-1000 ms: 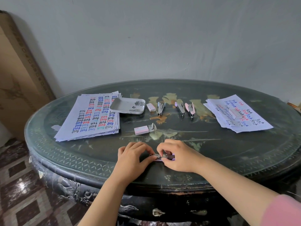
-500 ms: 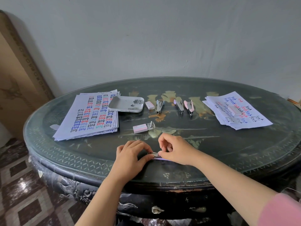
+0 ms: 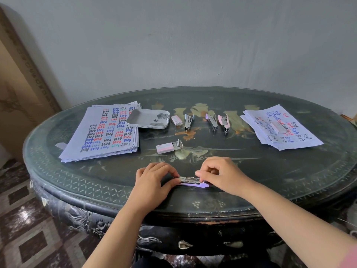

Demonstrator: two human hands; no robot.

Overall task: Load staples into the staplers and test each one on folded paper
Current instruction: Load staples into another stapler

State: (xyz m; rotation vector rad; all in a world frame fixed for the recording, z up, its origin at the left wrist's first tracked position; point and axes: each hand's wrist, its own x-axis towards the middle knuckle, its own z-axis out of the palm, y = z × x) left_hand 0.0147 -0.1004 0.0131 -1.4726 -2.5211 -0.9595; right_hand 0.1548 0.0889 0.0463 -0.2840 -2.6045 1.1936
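The left hand [image 3: 152,182] and the right hand [image 3: 222,176] are close together at the near edge of the table [image 3: 289,171]. Between them lies the stapler [image 3: 191,181], flat on the table top, with its metal part up and its purple body below. The left hand pinches the left end of it between thumb and fingers. The right hand has its fingers curled down over the right end and holds it there; what the fingertips do exactly I cannot tell.

Just beyond the hands lies a small pink box of staples [image 3: 168,147], pulled open. Farther beyond it stand in a row a white tray [image 3: 148,118] with some staple pieces inside, a second small box [image 3: 176,120], and three other staplers [image 3: 211,120]. Far beyond the left hand is a stack of written paper [image 3: 108,130], touching the tray. Far beyond the right hand is another paper stack [image 3: 301,140], well apart from both hands.
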